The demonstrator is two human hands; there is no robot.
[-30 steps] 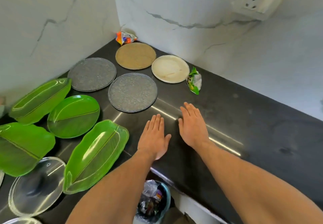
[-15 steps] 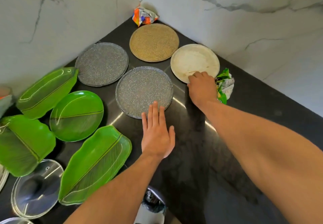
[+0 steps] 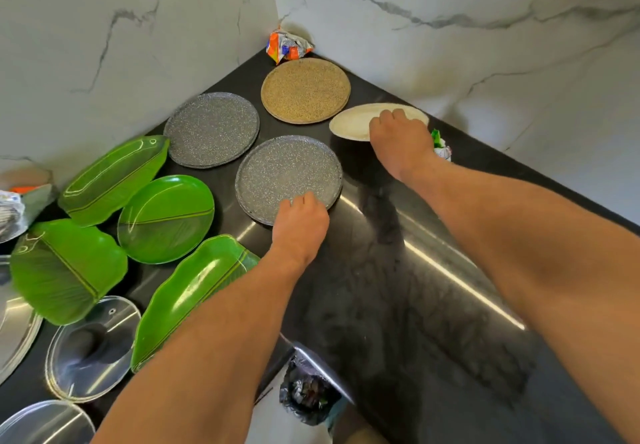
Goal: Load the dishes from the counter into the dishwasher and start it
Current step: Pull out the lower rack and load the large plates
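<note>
By the worktop (image 3: 415, 288) back corner, the right hand (image 3: 401, 142) grips the cream plate (image 3: 349, 125) at its near rim. The left hand (image 3: 299, 222) curls its fingers over the nearer grey plate (image 3: 287, 173) at its front edge.

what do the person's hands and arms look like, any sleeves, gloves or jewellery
The left forearm and right forearm are bare right to the frame edge, with no sleeve in view. The left hand and right hand are ungloved, and no ring, watch or bracelet shows on the visible sides.
</note>
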